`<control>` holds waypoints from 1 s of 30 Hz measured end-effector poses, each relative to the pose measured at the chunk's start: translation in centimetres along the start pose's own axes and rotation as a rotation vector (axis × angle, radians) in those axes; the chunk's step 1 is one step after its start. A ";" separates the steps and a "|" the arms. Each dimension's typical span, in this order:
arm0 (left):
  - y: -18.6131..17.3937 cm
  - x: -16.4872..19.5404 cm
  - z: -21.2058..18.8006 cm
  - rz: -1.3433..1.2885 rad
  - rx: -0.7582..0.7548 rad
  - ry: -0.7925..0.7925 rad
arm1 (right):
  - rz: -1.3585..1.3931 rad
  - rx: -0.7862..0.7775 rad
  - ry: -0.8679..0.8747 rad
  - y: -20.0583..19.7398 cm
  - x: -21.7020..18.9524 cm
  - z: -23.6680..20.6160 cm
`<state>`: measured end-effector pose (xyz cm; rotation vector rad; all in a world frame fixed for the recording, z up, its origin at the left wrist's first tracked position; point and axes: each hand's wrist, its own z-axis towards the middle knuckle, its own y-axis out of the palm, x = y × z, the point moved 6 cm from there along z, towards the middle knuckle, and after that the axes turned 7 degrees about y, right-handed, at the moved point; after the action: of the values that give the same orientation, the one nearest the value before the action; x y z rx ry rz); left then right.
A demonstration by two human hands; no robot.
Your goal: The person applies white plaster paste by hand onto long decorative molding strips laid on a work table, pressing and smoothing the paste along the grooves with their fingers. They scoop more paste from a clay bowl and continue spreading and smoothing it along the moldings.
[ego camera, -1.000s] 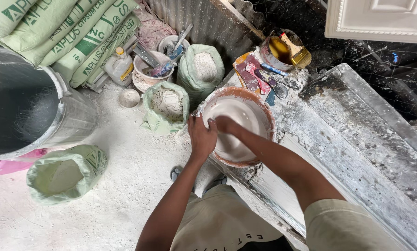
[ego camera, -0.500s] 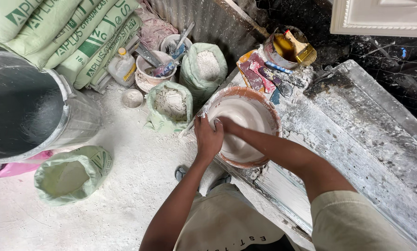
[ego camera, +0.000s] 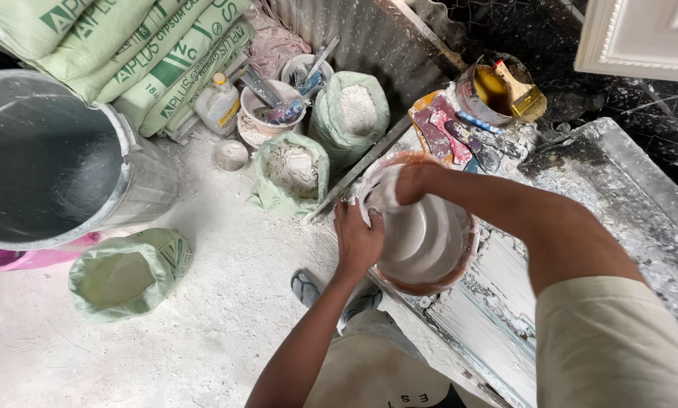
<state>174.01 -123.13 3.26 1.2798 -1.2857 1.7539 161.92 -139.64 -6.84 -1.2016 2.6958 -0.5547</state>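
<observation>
since the earlier frame the right hand (ego camera: 390, 189) has shifted from inside the bowl (ego camera: 423, 238) up to its far left rim, fingers coated in white plaster; camera view also slid a bit. left hand (ego camera: 356, 240) stays on the near left rim, palm down, fingers curled over the edge, holding the bowl. right hand looks cupped around a lump of wet plaster at the rim, but cannot tell how tight the grip is.

bowl is round, brownish outside, full of smooth white plaster, sitting at the left end of a plaster-caked bench (ego camera: 603, 204). just behind the bowl lie stained scrapers (ego camera: 446, 132), and beyond them a tub (ego camera: 490, 91) with yellowish liquid and a brush (ego camera: 524, 94) resting across it.

left of the bench, on the dusty white floor (ego camera: 225, 302), two open green sacks (ego camera: 348, 113) of white powder stand side by side, one near the bowl, one further back. behind them a pale bucket (ego camera: 274, 109) holds tools, a small plastic bottle (ego camera: 219, 102) beside it, a little dish (ego camera: 231, 155) in front. stacked green bags (ego camera: 120, 53) fill the upper left. big grey drum (ego camera: 48, 162) at far left, something pink under it. another open green sack (ego camera: 127, 272) lies below the drum. person's sandalled foot (ego camera: 306, 287) shows under the left forearm. white moulded frame (ego camera: 641, 34) in the top right corner.
</observation>
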 end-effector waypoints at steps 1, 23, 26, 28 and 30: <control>0.0 -0.1 -0.1 0.007 0.008 0.016 | 0.032 0.023 0.008 1.0 1.1 -0.3; 0.8 -1.0 -0.1 0.046 0.046 0.115 | 1.284 1.214 -0.137 6.8 -2.5 -7.1; 1.0 -1.3 -0.7 0.075 0.042 0.114 | 1.245 1.190 -0.113 7.4 -1.2 -6.9; 1.1 -1.1 -0.5 0.068 0.045 0.119 | 1.043 1.044 0.085 8.0 -0.5 -6.5; 0.9 -1.1 -0.7 0.071 0.003 0.099 | 1.019 0.948 0.075 8.7 -0.9 -7.3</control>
<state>173.35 -122.70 1.82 1.1466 -1.2869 1.8448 154.54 -131.69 -3.49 0.4032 2.1309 -1.3758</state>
